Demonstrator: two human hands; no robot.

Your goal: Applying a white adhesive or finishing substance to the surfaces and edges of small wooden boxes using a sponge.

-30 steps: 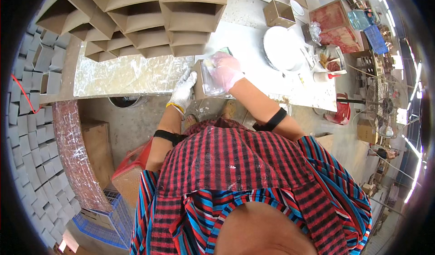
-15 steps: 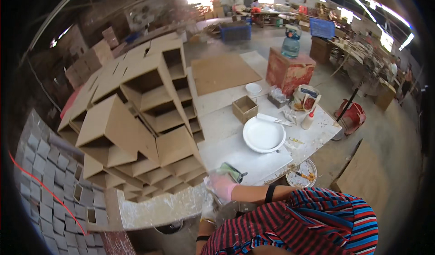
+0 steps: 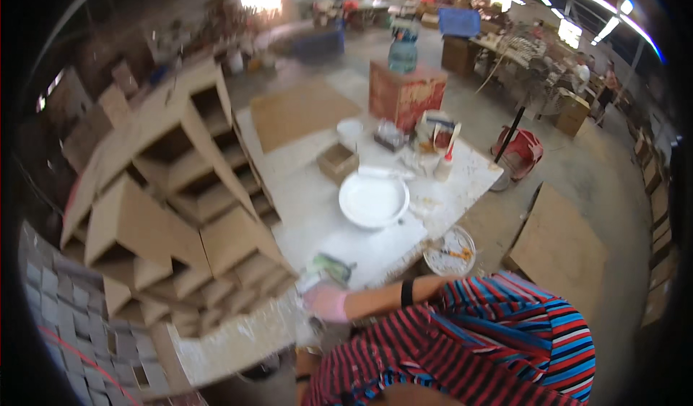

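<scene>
My right hand [image 3: 325,302], in a pale pink-white glove, is at the near edge of the white worktable [image 3: 303,236]. Its fingers are smeared by motion. Just beyond it lies a crumpled green and grey piece [image 3: 332,267], maybe a cloth or packet; whether the hand touches it I cannot tell. My left hand [image 3: 309,336] is low beside the right one, mostly hidden and blurred, so its fingers do not show. Left of both hands rises a stack of open brown cardboard-coloured boxes [image 3: 144,225]. A white bowl [image 3: 374,199] sits on the table beyond my right forearm.
A small square box [image 3: 338,162], a white cup [image 3: 350,128] and a red-tipped glue bottle [image 3: 443,166] stand on the table. A bucket [image 3: 450,253] is below its right edge. Grey box pieces [image 3: 65,312] lie at lower left. A red crate-like block [image 3: 406,92] carries a water jug [image 3: 403,54].
The whole view has swung right, so the table and boxes sit further left. My hands stay close together near the table edge; the left one is less visible than before.
</scene>
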